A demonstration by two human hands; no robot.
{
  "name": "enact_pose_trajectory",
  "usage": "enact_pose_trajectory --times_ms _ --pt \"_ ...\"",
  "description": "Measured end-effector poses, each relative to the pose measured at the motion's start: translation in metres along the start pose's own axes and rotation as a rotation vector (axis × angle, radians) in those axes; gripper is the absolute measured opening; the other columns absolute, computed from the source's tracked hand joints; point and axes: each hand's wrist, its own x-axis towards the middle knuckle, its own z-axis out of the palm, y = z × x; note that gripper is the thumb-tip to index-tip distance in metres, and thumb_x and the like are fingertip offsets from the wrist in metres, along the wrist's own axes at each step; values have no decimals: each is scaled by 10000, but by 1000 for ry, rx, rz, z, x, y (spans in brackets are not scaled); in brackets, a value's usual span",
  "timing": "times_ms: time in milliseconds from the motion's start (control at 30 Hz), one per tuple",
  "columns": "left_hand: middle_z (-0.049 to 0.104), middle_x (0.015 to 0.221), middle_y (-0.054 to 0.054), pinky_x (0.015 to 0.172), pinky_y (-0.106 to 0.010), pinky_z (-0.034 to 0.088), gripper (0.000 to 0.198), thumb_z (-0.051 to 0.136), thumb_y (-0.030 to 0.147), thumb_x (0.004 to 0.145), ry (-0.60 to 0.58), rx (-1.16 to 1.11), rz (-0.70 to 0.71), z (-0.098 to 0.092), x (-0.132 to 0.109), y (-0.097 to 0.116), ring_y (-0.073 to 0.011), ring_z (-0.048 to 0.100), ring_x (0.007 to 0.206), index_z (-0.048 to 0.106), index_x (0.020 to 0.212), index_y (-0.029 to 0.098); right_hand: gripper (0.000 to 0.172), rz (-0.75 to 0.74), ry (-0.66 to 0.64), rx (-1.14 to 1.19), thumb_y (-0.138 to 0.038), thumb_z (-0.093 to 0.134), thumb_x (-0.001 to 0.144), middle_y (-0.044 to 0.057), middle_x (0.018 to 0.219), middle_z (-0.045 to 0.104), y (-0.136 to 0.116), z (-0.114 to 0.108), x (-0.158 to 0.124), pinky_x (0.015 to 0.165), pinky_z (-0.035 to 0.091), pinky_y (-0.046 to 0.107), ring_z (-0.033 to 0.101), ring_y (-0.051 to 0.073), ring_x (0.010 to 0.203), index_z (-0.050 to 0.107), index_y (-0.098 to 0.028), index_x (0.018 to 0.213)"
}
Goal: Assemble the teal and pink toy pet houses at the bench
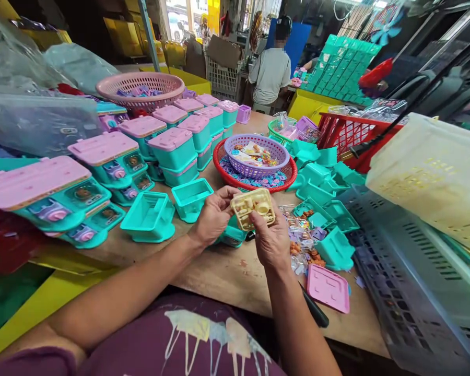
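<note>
Here, the left hand pinches the tray by one corner; the right hand clasps its near edge. Beyond the tray stands a purple basket.

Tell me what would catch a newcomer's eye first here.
First, the pink-lidded teal boxes stacked on the left. Then the purple basket inside a red basket near the centre. Just in front, the right hand holds a cream piece, the left hand at its edge.
</note>
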Motion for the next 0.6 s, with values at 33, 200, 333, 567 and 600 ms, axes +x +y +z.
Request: enact_pose_trajectory --times_ms 33,200,333,567,600 --pt "685 826 -9 674 -233 502 300 771 348 721 -16 40 -21 -10 -6 2 -137 642 748 613 895 162 303 26 -33 20 -393 683 819 35 1067 672 3 1 -1 831 537 300 642 161 939 639 -218 1062" --pt "680 1069 -77 870 -303 496 286 575 352 880 3 367 71 -53 -22 13 -187 623 984 650 1069 151 321 2 -93 -139 -337 687 822 19 1003 672 23 3 0 774 523 273 643 148 857 582 -219 1102" --pt "646 1151 -97 973 -359 450 347 485 396 943 -18 626 200 -62 -23 2 -213 581 1102 608 1161 156 502 -179 -240 -483 -234 585 871 59 1129 637 31 2 0 905 476 344 611 185 1007 451 -235 1355" --pt "646 1087 -81 960 -379 443 251 479 342 960 5 851 337 -50 -22 -31 -207 562 1065 602 1097 171 351 -256 -409 -920 -155 555 852 62 1023 629 21 -3 -3 927 407 473 501 255 1027 598 -244 1188" --pt "648 1066 -77 948 -375 447 235 479 334 960 18 857 341 -49 -22 -33 -204 567 1046 604 1076 173 363 -259 -438 -900 -159 544 862 64 1042 623 20 -4 -2 934 412 471 494 255 1041 581 -242 1213"
